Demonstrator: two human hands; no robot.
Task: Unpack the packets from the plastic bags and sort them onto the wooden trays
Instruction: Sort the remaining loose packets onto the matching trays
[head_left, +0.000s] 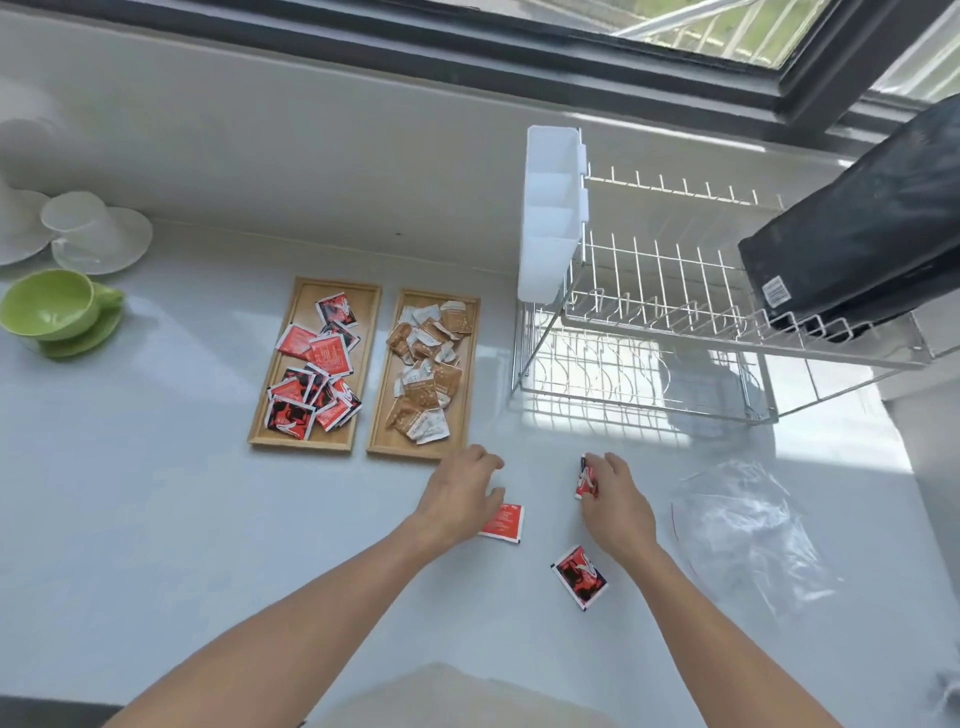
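Two wooden trays stand side by side on the white counter. The left tray (260, 431) holds several red and black packets (311, 374); the right tray (470, 364) holds several brown and white packets (426, 374). My right hand (615, 506) pinches a red packet (585, 480) held on edge just above the counter. My left hand (460, 496) lies palm down with its fingers on a flat red packet (504, 522). Another red and black packet (579, 576) lies loose near my right wrist. A crumpled clear plastic bag (748, 530) lies to the right.
A white wire dish rack (665, 322) with a white plastic caddy (550, 213) and a black bag (862, 223) stands at the back right. A green cup on a saucer (57, 312) and clear cups and saucers (88, 234) sit at the far left.
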